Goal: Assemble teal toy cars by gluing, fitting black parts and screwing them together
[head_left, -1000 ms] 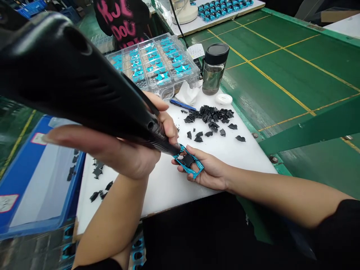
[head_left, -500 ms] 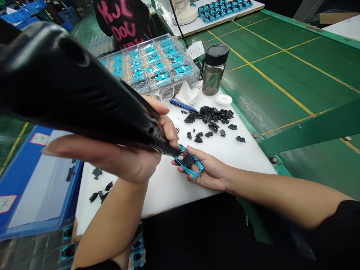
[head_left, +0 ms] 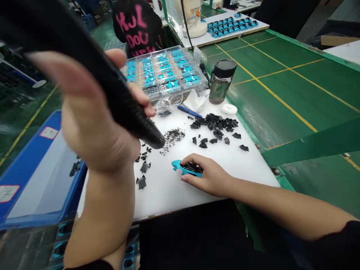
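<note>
My left hand (head_left: 98,123) is wrapped round a black electric screwdriver (head_left: 118,90), blurred and close to the camera. Its tapered nose points down above the white tabletop, beside a scatter of tiny dark screws (head_left: 174,137). My right hand (head_left: 210,174) grips a blue and black toy car body (head_left: 177,164) low over the board, thumb on the near side and fingers over the top. Part of the car body is covered by the fingers. Left of it lie several flat black plastic parts (head_left: 142,182).
A heap of black plastic pieces (head_left: 216,123), a blue pen (head_left: 189,111), a white case (head_left: 229,109) and a lidded bottle (head_left: 222,80) stand on the board's far side. Behind is a clear compartment box (head_left: 157,90); at left, a blue bin (head_left: 53,150). Another person (head_left: 137,26) sits beyond.
The screwdriver has lifted away from the car body and moved left, uncovering the screws. My right hand has turned the car body over and lowered it toward the tabletop.
</note>
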The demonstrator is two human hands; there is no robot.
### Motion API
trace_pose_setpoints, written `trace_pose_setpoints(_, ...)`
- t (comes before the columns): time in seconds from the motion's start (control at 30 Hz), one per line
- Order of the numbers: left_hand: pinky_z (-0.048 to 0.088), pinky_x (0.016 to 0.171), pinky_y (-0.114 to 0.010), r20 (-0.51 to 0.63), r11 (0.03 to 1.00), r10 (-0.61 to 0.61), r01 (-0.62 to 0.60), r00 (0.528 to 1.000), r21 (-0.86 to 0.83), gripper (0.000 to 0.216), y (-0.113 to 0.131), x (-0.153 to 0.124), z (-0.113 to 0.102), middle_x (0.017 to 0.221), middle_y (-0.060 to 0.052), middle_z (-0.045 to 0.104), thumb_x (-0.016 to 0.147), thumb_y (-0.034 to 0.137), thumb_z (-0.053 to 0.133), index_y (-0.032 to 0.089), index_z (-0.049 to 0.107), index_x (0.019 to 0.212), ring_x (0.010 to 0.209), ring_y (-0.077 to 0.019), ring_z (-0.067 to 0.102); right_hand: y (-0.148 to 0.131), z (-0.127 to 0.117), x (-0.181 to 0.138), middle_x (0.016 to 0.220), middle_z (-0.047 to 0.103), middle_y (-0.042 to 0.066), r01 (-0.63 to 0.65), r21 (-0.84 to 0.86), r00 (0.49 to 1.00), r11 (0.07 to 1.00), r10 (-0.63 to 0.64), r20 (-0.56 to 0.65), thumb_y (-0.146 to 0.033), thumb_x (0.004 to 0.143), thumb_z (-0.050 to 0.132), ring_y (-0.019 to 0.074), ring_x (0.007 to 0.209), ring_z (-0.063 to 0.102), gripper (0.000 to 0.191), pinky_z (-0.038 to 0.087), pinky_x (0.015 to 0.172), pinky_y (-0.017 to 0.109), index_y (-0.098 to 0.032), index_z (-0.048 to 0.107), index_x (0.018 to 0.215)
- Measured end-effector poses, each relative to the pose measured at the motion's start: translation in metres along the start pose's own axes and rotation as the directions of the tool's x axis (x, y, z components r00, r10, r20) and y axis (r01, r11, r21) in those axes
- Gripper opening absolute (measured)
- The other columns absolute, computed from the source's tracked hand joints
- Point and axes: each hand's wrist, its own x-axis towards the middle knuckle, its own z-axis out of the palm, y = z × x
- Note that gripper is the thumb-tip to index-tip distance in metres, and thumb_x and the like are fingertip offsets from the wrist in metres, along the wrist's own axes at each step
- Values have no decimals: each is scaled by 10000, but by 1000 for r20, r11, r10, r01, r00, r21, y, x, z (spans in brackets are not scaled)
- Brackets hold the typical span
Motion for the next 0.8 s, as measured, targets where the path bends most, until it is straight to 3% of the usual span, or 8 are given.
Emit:
trace_pose_setpoints(0.1,521,478,-258,182,968,185,-211,966,135,308,-10,16,-3,792,-11,610,883,401,682,106,669,968,618,-115,632,7,-3,-1,1150,678,139,285,-433,955,855,-293,50,-287,869,683,282,1009,637,304,499,885,438,-180,601,1141)
trace_pose_setpoints(0.17,547,525,-283,320,968,165,-216,933,128,305,-15,23,-5,760,2,604,812,390,763,147,644,952,671,-139,638,13,-2,-1,1145,688,147,324,-545,942,773,-319,108,-292,887,672,304,1011,637,334,484,883,461,-172,574,1183)
trace_pose_setpoints(0.23,558,556,-302,371,975,106,-170,923,146,254,-17,24,-7,766,1,610,826,371,757,186,625,939,683,-153,638,17,0,0,1117,700,137,302,-597,951,743,-281,131,-319,889,683,313,1010,636,364,469,887,470,-174,560,1199)
trace_pose_setpoints(0.4,527,511,-320,303,983,-22,-34,953,179,300,-20,7,-12,720,22,611,795,447,764,233,612,940,542,-155,605,18,1,0,1142,694,136,278,-611,959,741,-255,128,-362,877,703,313,1051,624,427,442,920,467,-186,541,1230)
trace_pose_setpoints(0.57,386,361,-298,206,987,-138,117,969,111,563,-29,-15,-34,540,23,555,737,749,638,223,666,935,391,-139,513,18,1,-1,1184,685,133,297,-604,951,739,-287,117,-352,867,711,308,1074,617,452,436,931,459,-180,532,1244)
trace_pose_setpoints(0.67,367,329,-298,171,988,-125,107,977,113,745,-31,-19,-46,483,8,545,691,895,478,210,695,888,362,-143,515,20,2,-2,1198,681,135,306,-605,947,735,-299,115,-351,868,708,303,1076,614,458,431,940,459,-172,531,1251)
trace_pose_setpoints(0.8,354,313,-296,118,990,-89,75,989,119,868,-36,-19,-51,456,5,530,640,961,345,189,689,838,347,-151,515,21,2,-1,1197,679,140,314,-607,944,730,-307,119,-359,872,699,305,1067,614,453,431,932,461,-176,533,1251)
